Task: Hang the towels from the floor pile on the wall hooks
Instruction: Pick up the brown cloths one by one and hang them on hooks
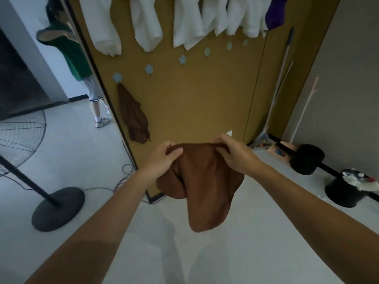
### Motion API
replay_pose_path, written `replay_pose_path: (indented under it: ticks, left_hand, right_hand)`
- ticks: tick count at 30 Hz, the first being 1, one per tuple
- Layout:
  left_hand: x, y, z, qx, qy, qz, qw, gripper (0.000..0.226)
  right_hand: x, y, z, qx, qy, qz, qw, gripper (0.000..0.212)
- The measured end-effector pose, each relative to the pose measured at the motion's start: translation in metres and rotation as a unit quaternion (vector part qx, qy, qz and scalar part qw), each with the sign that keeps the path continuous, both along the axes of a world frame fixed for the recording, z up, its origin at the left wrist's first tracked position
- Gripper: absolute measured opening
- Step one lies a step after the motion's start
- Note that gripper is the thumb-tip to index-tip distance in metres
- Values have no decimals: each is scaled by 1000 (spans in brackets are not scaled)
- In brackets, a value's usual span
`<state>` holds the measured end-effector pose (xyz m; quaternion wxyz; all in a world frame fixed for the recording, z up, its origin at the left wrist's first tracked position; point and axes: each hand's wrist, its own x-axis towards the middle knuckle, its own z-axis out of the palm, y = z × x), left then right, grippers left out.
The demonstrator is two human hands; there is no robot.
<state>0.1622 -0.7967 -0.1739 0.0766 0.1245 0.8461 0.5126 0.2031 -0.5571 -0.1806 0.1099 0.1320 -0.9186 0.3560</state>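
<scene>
Nearest: left hand and right hand each in a closed grip, fingers and thumb pinching the top edge of a brown towel, which hangs in the air between them, above the floor and just before the tan wall panel. Beyond, a second brown towel hangs from the lowest flower-shaped hook, with more blue hooks rising rightward. Farthest up, white towels and a purple towel hang in a row.
</scene>
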Motion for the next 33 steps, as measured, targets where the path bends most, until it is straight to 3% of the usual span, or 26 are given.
replay_pose_path:
  ticks: [6,12,14,19,29,33]
  left_hand:
    - [-87,3,-4,-13,47,23,999,20]
    - [-182,-4,3,11,84,17,996,11]
    - [-214,-6,4,-2,101,17,995,3]
    - [-284,-6,7,-47,124,16,991,22]
    - [-396,-7,29,-139,152,157,966,35]
    - [-435,0,41,-104,103,219,965,44]
  right_hand:
    - [-115,4,-3,36,33,40,998,40]
    - [-225,-3,0,45,55,48,996,10]
    - [-258,-7,3,58,72,50,995,12]
    - [-330,-17,13,64,123,81,987,22]
    - [-473,-41,14,54,216,74,972,23]
    - [-524,-49,15,30,255,109,960,26]
